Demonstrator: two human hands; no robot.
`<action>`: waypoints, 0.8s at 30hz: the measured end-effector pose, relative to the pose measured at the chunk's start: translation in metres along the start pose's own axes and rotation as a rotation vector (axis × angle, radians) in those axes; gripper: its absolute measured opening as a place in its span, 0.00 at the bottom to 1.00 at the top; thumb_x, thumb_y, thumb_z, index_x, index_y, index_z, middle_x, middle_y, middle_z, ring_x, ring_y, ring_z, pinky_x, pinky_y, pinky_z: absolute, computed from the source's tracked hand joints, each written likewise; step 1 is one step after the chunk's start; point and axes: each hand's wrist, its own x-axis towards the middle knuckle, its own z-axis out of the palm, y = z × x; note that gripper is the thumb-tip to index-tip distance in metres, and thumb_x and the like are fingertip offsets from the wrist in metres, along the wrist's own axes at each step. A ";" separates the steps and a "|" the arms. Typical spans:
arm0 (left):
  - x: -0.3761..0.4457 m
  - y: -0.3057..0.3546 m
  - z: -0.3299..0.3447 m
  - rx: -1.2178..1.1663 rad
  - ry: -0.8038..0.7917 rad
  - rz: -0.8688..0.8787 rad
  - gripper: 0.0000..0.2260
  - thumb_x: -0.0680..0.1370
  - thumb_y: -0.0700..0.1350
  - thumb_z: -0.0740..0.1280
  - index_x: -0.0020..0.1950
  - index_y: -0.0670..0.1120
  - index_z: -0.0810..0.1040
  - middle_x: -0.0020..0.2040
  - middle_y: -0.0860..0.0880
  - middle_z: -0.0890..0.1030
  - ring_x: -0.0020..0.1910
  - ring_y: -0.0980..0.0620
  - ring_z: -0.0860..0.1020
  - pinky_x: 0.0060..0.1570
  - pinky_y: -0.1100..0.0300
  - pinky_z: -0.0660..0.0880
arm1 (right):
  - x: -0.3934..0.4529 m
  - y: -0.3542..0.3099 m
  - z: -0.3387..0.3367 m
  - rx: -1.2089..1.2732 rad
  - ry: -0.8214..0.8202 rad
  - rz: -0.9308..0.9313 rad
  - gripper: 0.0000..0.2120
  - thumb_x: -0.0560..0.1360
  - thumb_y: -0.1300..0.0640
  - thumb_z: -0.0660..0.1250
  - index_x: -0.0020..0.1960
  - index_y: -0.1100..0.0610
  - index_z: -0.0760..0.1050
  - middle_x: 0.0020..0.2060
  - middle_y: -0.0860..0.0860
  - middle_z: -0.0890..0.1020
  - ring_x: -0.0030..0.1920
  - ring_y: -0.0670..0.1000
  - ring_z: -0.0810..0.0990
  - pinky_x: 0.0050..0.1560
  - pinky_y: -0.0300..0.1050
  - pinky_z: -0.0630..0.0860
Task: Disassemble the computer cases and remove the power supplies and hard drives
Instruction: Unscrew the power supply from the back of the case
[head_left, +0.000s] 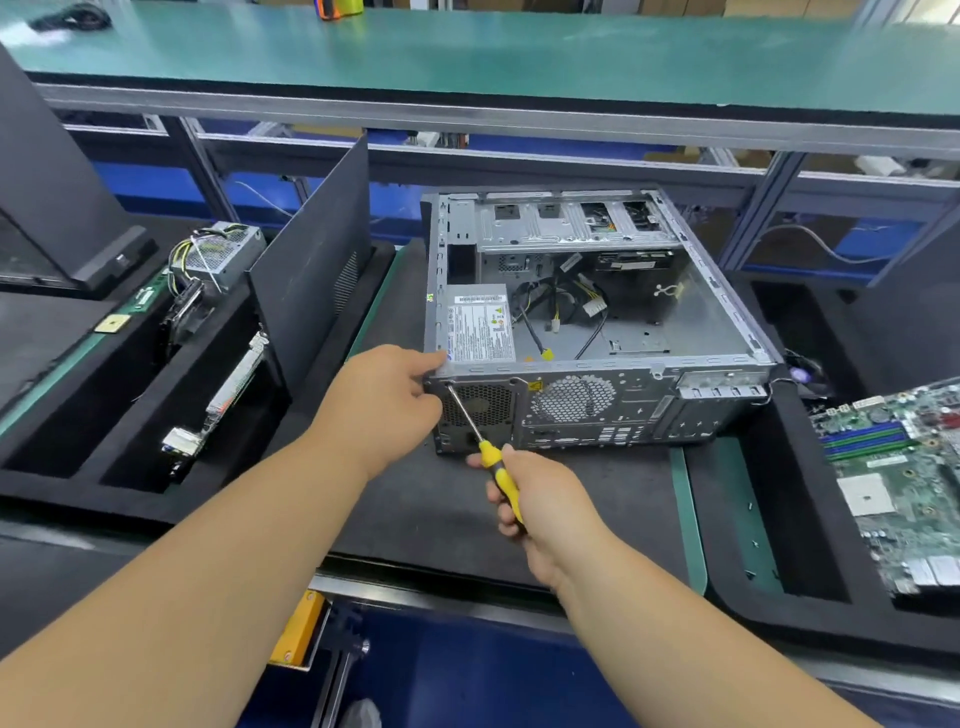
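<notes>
On the black mat, the computer case (587, 322) lies open, power supply (480, 325) still in its near-left corner. Left hand (382, 400) grips that corner; right hand (540, 499) holds the screwdriver (480, 434) on a rear-panel screw. Looks like PSU-unscrewing; next, keep the tip seated and turn.

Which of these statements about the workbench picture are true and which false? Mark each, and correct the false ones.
1. The right hand grips a yellow-handled screwdriver. True.
2. The screwdriver tip is at the case's front panel. False: it meets the rear panel of the computer case, by the power supply.
3. The left hand holds the case's near left corner. True.
4. A motherboard is still mounted inside the case. False: the case floor is bare metal with loose cables; a motherboard lies to the right.
</notes>
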 end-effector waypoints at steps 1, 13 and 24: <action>-0.004 0.004 0.002 -0.004 -0.016 0.007 0.27 0.71 0.39 0.63 0.69 0.55 0.77 0.39 0.56 0.78 0.41 0.58 0.74 0.43 0.66 0.70 | -0.003 0.005 -0.005 0.033 0.005 0.005 0.16 0.84 0.51 0.58 0.49 0.59 0.80 0.31 0.51 0.71 0.26 0.46 0.63 0.27 0.38 0.59; -0.011 0.015 0.014 0.094 -0.096 0.365 0.14 0.72 0.48 0.64 0.54 0.49 0.83 0.44 0.50 0.77 0.47 0.49 0.78 0.47 0.54 0.76 | -0.030 0.042 -0.043 0.064 0.258 -0.285 0.10 0.74 0.63 0.72 0.41 0.58 0.70 0.29 0.50 0.71 0.25 0.46 0.66 0.25 0.37 0.64; 0.012 -0.007 0.024 -0.006 -0.253 0.648 0.22 0.78 0.41 0.68 0.72 0.48 0.73 0.73 0.51 0.70 0.74 0.52 0.64 0.73 0.62 0.56 | -0.057 0.028 -0.010 -0.090 0.445 -0.169 0.15 0.82 0.50 0.63 0.43 0.58 0.79 0.31 0.49 0.81 0.24 0.45 0.70 0.25 0.37 0.65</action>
